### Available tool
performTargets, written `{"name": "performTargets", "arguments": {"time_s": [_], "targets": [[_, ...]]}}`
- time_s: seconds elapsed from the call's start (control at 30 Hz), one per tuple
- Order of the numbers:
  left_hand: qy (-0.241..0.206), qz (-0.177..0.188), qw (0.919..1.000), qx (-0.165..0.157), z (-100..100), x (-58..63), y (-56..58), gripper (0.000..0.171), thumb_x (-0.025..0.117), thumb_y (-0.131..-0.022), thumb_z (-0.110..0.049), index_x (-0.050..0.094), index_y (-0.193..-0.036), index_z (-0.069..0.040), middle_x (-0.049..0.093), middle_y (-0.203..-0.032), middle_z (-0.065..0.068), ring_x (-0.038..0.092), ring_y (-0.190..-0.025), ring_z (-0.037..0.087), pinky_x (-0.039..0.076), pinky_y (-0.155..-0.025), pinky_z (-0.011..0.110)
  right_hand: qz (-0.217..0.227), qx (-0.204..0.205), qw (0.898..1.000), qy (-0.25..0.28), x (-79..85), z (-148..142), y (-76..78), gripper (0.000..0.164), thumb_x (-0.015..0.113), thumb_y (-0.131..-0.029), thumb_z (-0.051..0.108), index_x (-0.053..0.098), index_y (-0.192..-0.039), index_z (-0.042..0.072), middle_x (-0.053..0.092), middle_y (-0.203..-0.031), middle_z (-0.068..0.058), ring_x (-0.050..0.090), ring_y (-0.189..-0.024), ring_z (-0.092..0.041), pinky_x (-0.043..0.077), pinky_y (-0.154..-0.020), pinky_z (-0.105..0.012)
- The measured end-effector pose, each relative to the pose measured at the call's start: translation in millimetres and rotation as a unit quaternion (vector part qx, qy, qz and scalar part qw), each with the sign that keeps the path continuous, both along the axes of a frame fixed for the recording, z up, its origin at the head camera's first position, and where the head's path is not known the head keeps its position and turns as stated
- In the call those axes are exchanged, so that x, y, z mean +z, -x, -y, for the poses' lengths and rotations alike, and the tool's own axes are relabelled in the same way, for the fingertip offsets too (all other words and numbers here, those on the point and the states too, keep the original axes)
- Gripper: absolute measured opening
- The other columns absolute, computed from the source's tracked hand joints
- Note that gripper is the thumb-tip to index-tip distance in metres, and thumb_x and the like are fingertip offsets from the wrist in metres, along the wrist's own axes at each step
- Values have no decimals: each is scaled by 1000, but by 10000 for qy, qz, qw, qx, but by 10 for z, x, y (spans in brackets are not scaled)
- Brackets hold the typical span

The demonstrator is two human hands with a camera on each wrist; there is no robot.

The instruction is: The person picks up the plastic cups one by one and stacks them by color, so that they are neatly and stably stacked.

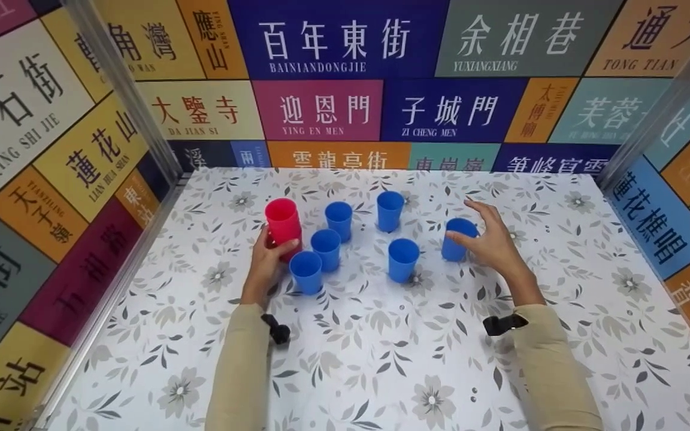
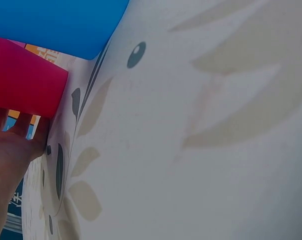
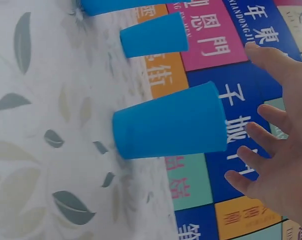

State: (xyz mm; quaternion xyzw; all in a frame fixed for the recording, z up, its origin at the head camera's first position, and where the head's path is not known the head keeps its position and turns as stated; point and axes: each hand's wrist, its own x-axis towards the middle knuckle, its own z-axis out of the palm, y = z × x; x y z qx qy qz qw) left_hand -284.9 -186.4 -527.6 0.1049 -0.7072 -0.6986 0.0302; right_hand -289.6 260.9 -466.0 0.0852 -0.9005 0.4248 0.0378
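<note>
My left hand [image 1: 265,260] grips a stack of red plastic cups [image 1: 283,224], thumb across the near side and fingers round the far side. In the left wrist view, its fingers [image 2: 22,125] lie along the red wall, with a blue cup [image 2: 56,25] close by. Over at the right, my right hand [image 1: 496,245] is spread beside an upright blue cup [image 1: 457,246], its thumb overlapping that cup in the head view. The right wrist view has the fingers apart, with a gap between them and the blue cup [image 3: 168,125].
Three blue cups stand in a slanting row beside the red stack, the nearest one [image 1: 306,275] in front. Two more, a back cup [image 1: 390,214] and a front cup [image 1: 403,263], stand mid-table. Sign-printed panels [image 1: 321,111] border the flowered tabletop [image 1: 369,359].
</note>
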Motion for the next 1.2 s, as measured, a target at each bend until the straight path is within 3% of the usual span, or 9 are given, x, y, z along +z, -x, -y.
{"name": "performTargets", "arguments": {"time_s": [0.27, 0.47, 0.7, 0.97, 1.2], "targets": [[49, 76, 10000, -39, -15, 4, 11, 77, 74, -88, -24, 35, -154, -24, 45, -153, 5, 39, -143, 25, 28, -124, 45, 600, 156, 9945, 843, -226, -143, 81, 80, 69, -94, 41, 29, -158, 13, 25, -164, -16, 20, -152, -43, 23, -121, -63], [-237, 88, 9997, -46, -4, 14, -6, 77, 75, -88, -21, 36, -154, -24, 44, -153, 5, 38, -143, 25, 29, -124, 43, 943, 236, 9894, 1080, -344, -201, 122, 79, 68, -94, 40, 27, -159, 19, 21, -167, -14, 16, -153, -46, 23, -119, -67], [-338, -42, 9993, -124, -3, 11, -8, 75, 74, -89, -20, 36, -153, -24, 44, -154, 6, 38, -143, 25, 29, -124, 43, 1054, 250, 9818, 1561, -411, -168, 148, 79, 69, -95, 34, 26, -159, 18, 18, -167, -18, 21, -151, -49, 25, -120, -63], [-352, -217, 9991, -116, -6, -30, 7, 73, 72, -89, -14, 37, -152, -18, 46, -150, 11, 41, -140, 28, 33, -122, 44, 1333, 238, 9695, 2042, -478, -133, 154, 76, 67, -96, 36, 26, -157, 18, 27, -162, -24, 29, -149, -43, 28, -121, -58], [-335, -120, 9994, -44, -5, -23, 6, 75, 74, -89, -16, 36, -154, -21, 45, -151, 8, 40, -141, 26, 32, -122, 44, 1333, 157, 9705, 2001, -533, -107, 171, 73, 64, -98, 36, 24, -158, 22, 24, -162, -24, 27, -149, -45, 27, -120, -59]]}}
